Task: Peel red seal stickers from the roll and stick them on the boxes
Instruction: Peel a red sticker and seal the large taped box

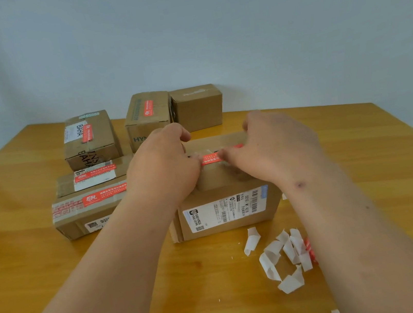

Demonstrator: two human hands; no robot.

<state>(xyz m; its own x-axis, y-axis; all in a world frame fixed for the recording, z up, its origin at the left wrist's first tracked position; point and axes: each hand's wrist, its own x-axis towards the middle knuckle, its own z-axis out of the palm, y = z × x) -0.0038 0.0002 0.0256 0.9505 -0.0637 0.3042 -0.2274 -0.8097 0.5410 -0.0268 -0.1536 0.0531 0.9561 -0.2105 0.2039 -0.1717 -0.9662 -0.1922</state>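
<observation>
A yellow wooden counter (15, 186) stands against a pale wall, seen from above and behind two bare forearms.

On the left of the counter lie two flat cardboard boxes, one just behind the other. The nearer flat box (85, 216) carries a long red seal sticker across its top, and so does the farther flat box (92, 175). Beyond them, a taller box printed with black letters (90, 138) also wears a red sticker.

Toward the middle, far from the viewer, a box with a red sticker on top (147, 114) touches a plain brown box (197, 107) on its right.

In the centre, near the viewer, sits a larger box with a white shipping label (224, 207) on its near face. The left hand (165, 162) and right hand (273, 143) rest on its top, fingers curled, each pinching or pressing an end of a red seal sticker (210, 159) stretched along the top of this box.

To the right, on the counter near the right forearm, lies a scatter of curled white backing scraps (283, 255). A bit of red sticker strip (309, 248) shows just beside them, partly hidden by the arm.
</observation>
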